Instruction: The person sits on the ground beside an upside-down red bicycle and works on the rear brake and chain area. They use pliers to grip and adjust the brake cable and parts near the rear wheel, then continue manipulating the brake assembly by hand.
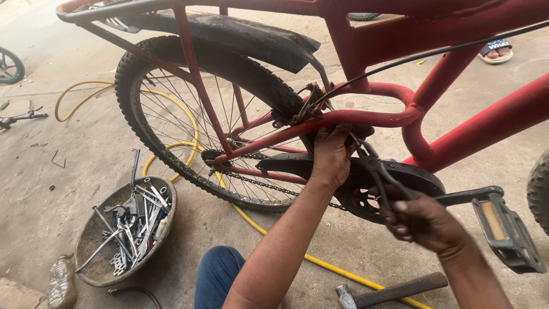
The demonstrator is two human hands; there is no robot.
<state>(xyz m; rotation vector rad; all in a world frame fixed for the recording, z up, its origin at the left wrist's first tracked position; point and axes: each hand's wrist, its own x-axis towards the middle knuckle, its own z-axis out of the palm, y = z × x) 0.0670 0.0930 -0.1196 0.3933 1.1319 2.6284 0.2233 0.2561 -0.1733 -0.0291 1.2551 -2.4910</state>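
Observation:
A red bicycle (457, 137) stands in front of me, its rear wheel (189, 114) at centre left. My left hand (331, 154) grips the frame tube just behind the rear brake (306, 103), fingers wrapped over the red bar. My right hand (426, 220) is closed on the handles of black pliers (377, 169). The pliers' jaws point up towards the frame near my left fingers. Behind both hands sits the black chain guard (400, 177), with the crank and pedal (506, 232) sticking out to the right.
A round metal bowl (94, 260) holding several spanners and tools rests on the concrete at lower left. A yellow hose (274, 237) runs under the wheel. A hammer (394, 290) lies near my blue-trousered knee (217, 274). A sandalled foot (496, 51) of another person is at upper right.

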